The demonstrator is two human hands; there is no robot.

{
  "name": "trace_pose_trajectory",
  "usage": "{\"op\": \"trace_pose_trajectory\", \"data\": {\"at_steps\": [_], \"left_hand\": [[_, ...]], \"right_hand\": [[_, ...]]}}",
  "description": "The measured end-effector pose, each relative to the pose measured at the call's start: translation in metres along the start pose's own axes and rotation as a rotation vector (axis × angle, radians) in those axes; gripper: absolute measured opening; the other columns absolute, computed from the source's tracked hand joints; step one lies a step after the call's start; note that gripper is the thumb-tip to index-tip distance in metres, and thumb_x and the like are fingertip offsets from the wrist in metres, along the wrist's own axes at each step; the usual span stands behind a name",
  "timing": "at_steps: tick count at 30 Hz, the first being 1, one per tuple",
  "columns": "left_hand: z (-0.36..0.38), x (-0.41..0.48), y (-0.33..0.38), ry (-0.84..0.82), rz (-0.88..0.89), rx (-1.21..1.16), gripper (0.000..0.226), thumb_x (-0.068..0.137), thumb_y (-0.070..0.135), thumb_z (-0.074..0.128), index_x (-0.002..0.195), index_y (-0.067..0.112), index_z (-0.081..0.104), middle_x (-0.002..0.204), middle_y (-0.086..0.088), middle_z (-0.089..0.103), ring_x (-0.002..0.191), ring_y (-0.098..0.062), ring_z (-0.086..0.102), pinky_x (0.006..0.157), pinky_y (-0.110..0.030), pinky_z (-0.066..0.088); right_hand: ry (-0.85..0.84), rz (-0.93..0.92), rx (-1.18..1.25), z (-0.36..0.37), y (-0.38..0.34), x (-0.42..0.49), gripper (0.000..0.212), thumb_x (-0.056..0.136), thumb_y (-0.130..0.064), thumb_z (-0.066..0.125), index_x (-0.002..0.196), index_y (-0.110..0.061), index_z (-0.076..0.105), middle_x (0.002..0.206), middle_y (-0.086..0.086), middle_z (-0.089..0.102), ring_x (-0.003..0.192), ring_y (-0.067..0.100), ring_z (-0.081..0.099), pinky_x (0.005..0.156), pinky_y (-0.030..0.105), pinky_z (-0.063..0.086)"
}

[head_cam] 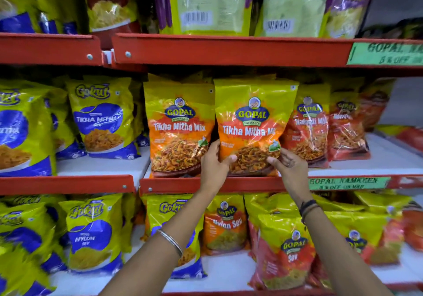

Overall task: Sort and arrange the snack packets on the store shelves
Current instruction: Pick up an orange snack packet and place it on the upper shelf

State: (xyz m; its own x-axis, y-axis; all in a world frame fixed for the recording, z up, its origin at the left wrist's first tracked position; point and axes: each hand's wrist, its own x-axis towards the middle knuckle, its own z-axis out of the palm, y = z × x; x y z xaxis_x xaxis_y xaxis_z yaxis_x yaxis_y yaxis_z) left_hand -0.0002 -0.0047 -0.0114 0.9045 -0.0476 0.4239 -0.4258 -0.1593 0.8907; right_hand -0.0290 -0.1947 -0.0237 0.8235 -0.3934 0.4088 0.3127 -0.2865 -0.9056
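Head view, facing red-edged shelves (pixel 229 49) stocked in three tiers; top tier holds pale green packets (pixel 212 5) turned back-out with barcodes showing, flanked by purple-edged ones; middle shelf (pixel 206 184) carries blue-and-yellow Gokul packets (pixel 100 117) at left, orange Gopal packets at centre and red Gopal packets (pixel 307 124) at right; bottom tier shows further Gokul packets at left, an orange Nylon Sev packet (pixel 225 224) at centre and red Sev packets (pixel 286 250) at right; held packet (pixel 254 121), an orange-and-yellow Gopal Tikha Mitha Mix, stands upright at the front edge of the middle shelf, just beside a matching packet (pixel 179 126) on its left and overlapping the red packets on its right; left hand (pixel 214 165) grips the held packet's lower left edge, thumb across the front, fingers tucked behind; right hand (pixel 289 165) clasps the lower right corner, thumb on the front, fingers curled round the side; green labels (pixel 348 183) on the shelf edges read Gopal Namkeen with a discount line, one at upper right, one below the right hand; left wrist bears a thin metal bangle (pixel 171 242); right wrist bears dark bands (pixel 309 207).
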Motion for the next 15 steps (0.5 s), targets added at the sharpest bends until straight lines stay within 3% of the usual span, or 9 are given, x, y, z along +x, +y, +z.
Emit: {"op": "trace_pose_trajectory", "data": {"at_steps": [2,4,7,9,11,13,15], "left_hand": [[0.003,0.005,-0.006,-0.006,-0.022,0.026,0.058,0.085,0.014,0.065,0.137,0.009,0.04,0.13,-0.008,0.057,0.117,-0.019,0.054,0.096,-0.027,0.041],[0.004,0.011,-0.011,-0.025,-0.014,0.046,0.058,0.087,0.013,0.063,0.138,0.008,0.037,0.128,-0.003,0.055,0.12,-0.021,0.052,0.093,-0.025,0.038],[0.002,0.014,-0.012,-0.025,0.022,0.124,0.057,0.089,0.011,0.06,0.14,0.011,0.034,0.13,-0.001,0.054,0.117,-0.017,0.052,0.087,-0.016,0.039],[-0.003,0.004,-0.011,0.003,0.07,0.123,0.054,0.09,0.008,0.056,0.14,0.012,0.035,0.126,0.011,0.053,0.108,-0.005,0.051,0.081,-0.004,0.039],[-0.013,-0.013,-0.014,0.052,0.118,0.075,0.048,0.092,0.011,0.054,0.138,0.012,0.039,0.118,0.019,0.052,0.104,0.004,0.051,0.089,-0.01,0.042],[-0.026,-0.036,-0.024,0.126,0.178,0.024,0.041,0.093,0.012,0.051,0.133,0.014,0.045,0.132,0.008,0.054,0.12,0.0,0.051,0.101,-0.022,0.044],[-0.042,-0.064,-0.044,0.218,0.22,0.02,0.033,0.093,0.011,0.049,0.125,0.015,0.053,0.129,0.0,0.059,0.121,-0.007,0.054,0.099,-0.026,0.047]], "right_hand": [[-0.006,-0.009,-0.08,0.004,0.004,0.005,0.041,0.082,-0.01,0.071,0.122,-0.007,0.06,0.118,0.028,0.065,0.107,0.02,0.066,0.095,0.051,0.051],[-0.02,-0.013,-0.17,0.007,0.004,0.012,0.044,0.085,-0.015,0.069,0.123,0.003,0.057,0.12,0.035,0.061,0.115,0.041,0.057,0.098,0.058,0.046],[0.011,-0.041,-0.235,0.017,0.007,0.013,0.049,0.088,-0.02,0.065,0.128,0.004,0.051,0.123,0.027,0.062,0.116,0.039,0.057,0.098,0.046,0.045],[0.121,-0.107,-0.264,0.025,0.011,0.001,0.051,0.09,-0.023,0.062,0.132,0.0,0.047,0.132,0.019,0.056,0.123,0.028,0.052,0.102,0.025,0.036],[0.226,-0.22,-0.234,0.034,0.014,-0.021,0.043,0.091,-0.021,0.06,0.128,-0.002,0.049,0.128,0.015,0.055,0.118,0.016,0.047,0.097,0.008,0.029],[0.265,-0.296,-0.164,0.043,0.017,-0.047,0.034,0.09,-0.019,0.059,0.12,-0.003,0.055,0.12,0.01,0.057,0.112,0.013,0.048,0.097,0.008,0.032],[0.231,-0.317,-0.098,0.053,0.025,-0.077,0.024,0.089,-0.016,0.058,0.112,-0.007,0.06,0.112,0.006,0.058,0.108,0.012,0.052,0.097,0.012,0.036]]}}
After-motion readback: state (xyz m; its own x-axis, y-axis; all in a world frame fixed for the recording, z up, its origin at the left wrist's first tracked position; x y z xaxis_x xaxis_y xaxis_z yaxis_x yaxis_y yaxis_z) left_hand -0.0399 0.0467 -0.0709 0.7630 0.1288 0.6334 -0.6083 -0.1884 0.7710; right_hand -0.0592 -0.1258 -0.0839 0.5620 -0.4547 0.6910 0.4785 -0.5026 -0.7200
